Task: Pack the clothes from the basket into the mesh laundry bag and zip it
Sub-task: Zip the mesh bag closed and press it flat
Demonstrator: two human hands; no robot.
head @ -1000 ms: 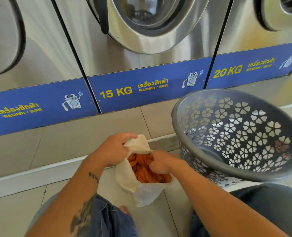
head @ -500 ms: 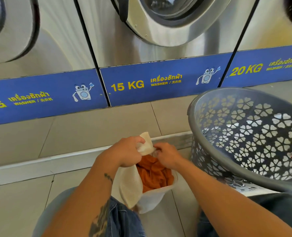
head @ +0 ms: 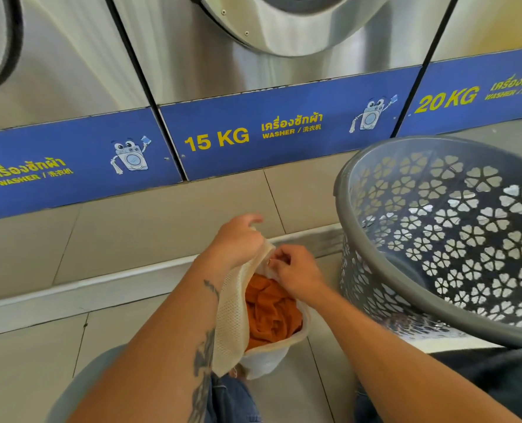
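From the head view, the left hand (head: 238,239) grips the top edge of the mesh laundry bag (head: 232,325), and the right hand (head: 296,273) pinches its opening. Orange clothes (head: 272,312) fill the bag; the grey basket (head: 437,239) stands just right, tilted.

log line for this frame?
phase: zipping | left hand: grips mesh bag top | right hand: at zipper end | orange clothes: inside | bag open

1. Cream mesh bag (head: 233,315), fine grid weave, pinched at the top in both hands.
2. Rust-orange clothes (head: 272,312) just below the grip.
3. Grey basket (head: 406,239) right of the grip, flower cut-out pattern.
4. Blue band (head: 284,126) beyond the grip, yellow lettering.
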